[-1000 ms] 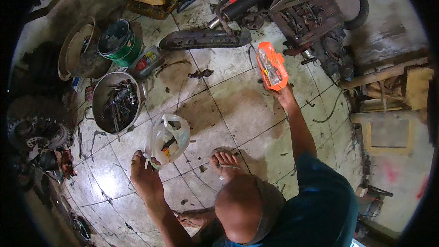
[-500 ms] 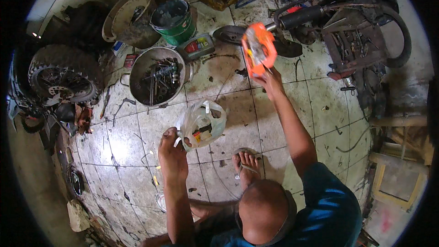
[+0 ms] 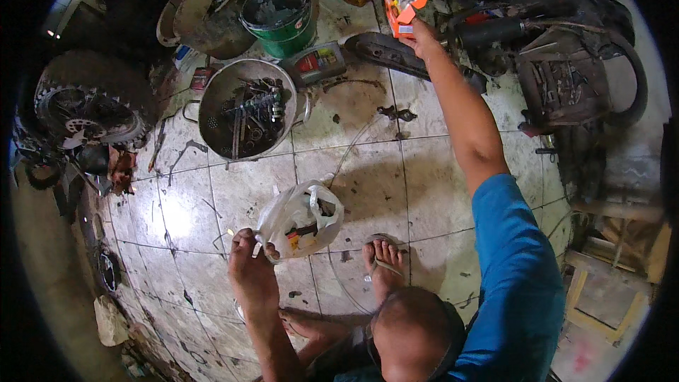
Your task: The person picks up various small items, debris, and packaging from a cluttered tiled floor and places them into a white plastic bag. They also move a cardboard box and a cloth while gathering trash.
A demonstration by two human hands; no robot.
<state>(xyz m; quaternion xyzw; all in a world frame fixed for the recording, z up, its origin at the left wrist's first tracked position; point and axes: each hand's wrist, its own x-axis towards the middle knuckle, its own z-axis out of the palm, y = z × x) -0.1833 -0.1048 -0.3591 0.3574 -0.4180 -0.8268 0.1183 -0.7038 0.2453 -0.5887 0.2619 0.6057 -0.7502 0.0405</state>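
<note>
My right hand (image 3: 422,37) reaches far out to the back, closed on an orange box (image 3: 397,20). The box has an open front, and something pale or see-through shows inside, hard to make out. Closer to me, the fingers of my left hand (image 3: 249,263) pinch the edge of a whitish plastic bag (image 3: 279,216). The bag's mouth gapes upward, and a few dark and yellow items show in it; most of its contents are hidden.
A metal pot (image 3: 206,127) of greasy parts stands beyond the bag, with a green bucket (image 3: 286,41) and a dark bottle (image 3: 316,62) behind it. A knobby-tyred wheel (image 3: 88,102) lies at left, a tool tray (image 3: 566,85) at right. Cables and scraps litter the tiles.
My right hand has carried the orange box farther away, toward the back. My left hand has drawn the bag's edge slightly nearer and to the left.
</note>
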